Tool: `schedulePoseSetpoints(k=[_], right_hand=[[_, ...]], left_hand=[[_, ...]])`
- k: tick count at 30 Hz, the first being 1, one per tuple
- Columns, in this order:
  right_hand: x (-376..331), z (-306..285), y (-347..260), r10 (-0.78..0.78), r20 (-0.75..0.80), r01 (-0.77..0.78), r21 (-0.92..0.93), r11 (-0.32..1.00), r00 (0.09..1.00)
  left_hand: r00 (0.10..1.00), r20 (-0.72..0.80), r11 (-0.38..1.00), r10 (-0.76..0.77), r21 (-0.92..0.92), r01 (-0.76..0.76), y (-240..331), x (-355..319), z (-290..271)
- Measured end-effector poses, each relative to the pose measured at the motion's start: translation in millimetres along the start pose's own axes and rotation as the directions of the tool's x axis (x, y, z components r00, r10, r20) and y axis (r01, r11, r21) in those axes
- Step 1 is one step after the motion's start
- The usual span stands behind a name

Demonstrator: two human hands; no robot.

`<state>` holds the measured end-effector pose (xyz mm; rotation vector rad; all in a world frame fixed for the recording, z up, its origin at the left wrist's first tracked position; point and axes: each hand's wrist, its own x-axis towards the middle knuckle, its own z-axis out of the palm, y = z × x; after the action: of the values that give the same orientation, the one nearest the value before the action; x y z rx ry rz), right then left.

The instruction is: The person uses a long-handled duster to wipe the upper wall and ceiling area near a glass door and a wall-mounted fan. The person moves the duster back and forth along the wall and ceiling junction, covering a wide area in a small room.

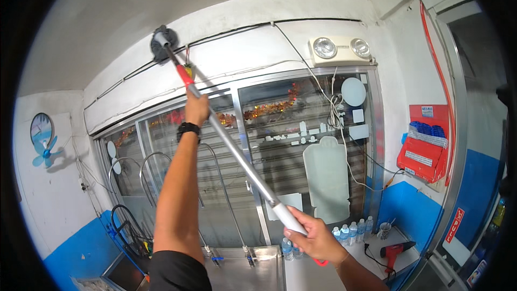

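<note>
Both hands gripped the pole (237, 153): left hand (196, 109) high, right hand (315, 240) low. Duster head (163, 43) pressed against the upper wall (237, 48), mid-sweep; next stroke probably needed a sideways slide.

Left arm: raised high and nearly straight, bare forearm rising from a dark sleeve, a black watch on the wrist.
Left hand (196, 109): fingers wrapped shut, knuckles facing away, well above the head.
Right arm: bent low, coming in from the lower right.
Right hand (315, 238): closed in a fist-like grip, thumb uppermost.
</note>
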<state>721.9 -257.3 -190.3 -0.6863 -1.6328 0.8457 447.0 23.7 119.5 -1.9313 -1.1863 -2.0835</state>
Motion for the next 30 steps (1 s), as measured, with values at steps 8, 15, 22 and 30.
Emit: schedulePoseSetpoints(k=[8,15,22,30], right_hand=[[-34,-10,12,0.028,-0.156,-0.05,-0.144,0.988,0.987],[-126,-73,55,0.124,-0.384,-0.188,-0.132,0.973,0.915],[-169,-111,79,0.142,-0.399,-0.176,-0.051,0.983,0.906],[-143,-128,65,0.021,-0.249,-0.043,-0.082,0.996,0.968]], left_hand=[[0.997,-0.001,0.974,0.079,-0.211,-0.078,23,-35,32],[0.984,0.111,0.952,0.14,-0.287,-0.103,102,-143,141],[0.964,0.212,0.956,0.16,-0.277,-0.097,145,-192,179],[0.991,0.134,0.971,0.023,-0.24,0.01,114,-161,144]])
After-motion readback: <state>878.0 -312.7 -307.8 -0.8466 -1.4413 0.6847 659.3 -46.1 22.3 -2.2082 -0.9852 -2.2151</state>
